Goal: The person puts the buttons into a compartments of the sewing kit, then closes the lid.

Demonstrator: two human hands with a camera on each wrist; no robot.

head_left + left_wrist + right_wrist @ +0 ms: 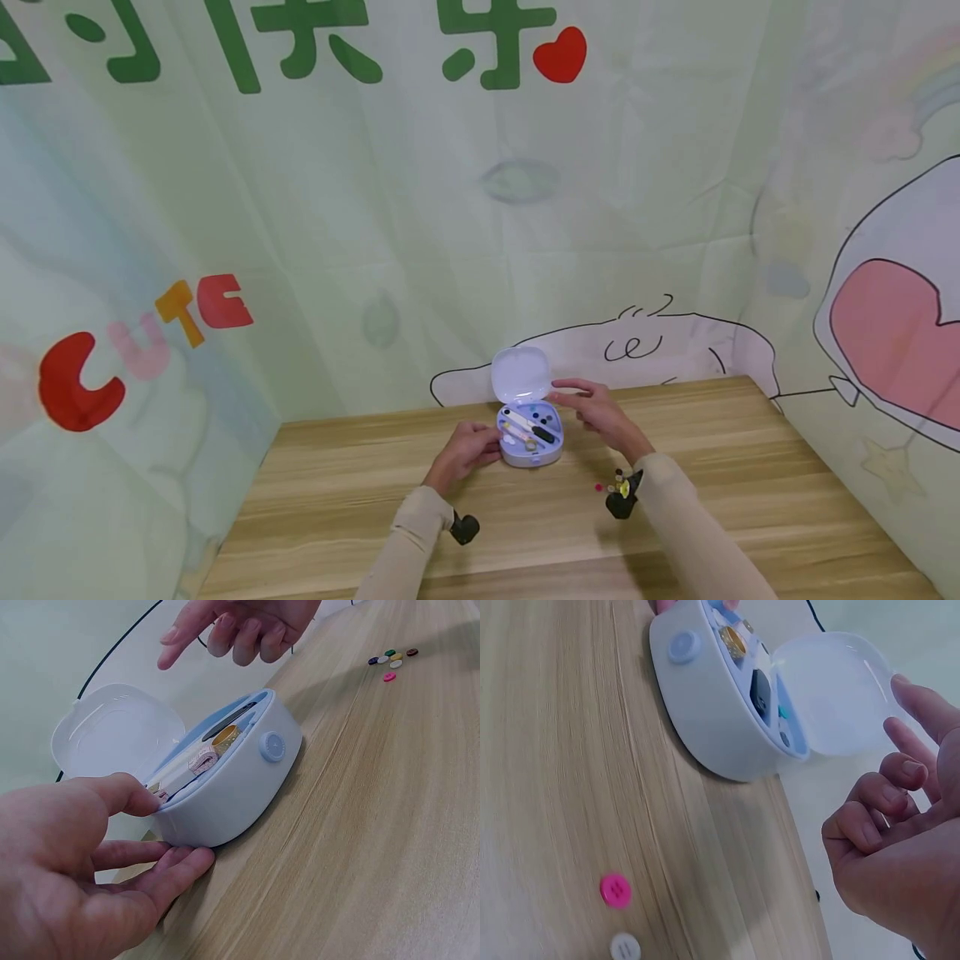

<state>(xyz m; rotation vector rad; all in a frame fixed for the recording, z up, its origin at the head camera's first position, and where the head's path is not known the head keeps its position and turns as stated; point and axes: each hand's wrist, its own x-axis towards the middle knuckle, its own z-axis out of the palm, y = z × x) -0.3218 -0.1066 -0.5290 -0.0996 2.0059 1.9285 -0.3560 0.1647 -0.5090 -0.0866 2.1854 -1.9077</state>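
A white sewing box with a pale blue tray stands on the table, its lid raised toward the wall. In the tray are a gold thimble, a rolled measuring tape, a black-handled tool and a few small dark buttons. My left hand holds the box's left side, thumb at the rim and fingertips low against the wall. Beside the lid's right edge is my right hand, index finger and thumb extended, the other fingers loosely bent, with nothing in it.
Several loose buttons lie on the wooden table to the right of the box, among them a pink button and a white button. A printed cloth wall rises right behind the table's back edge.
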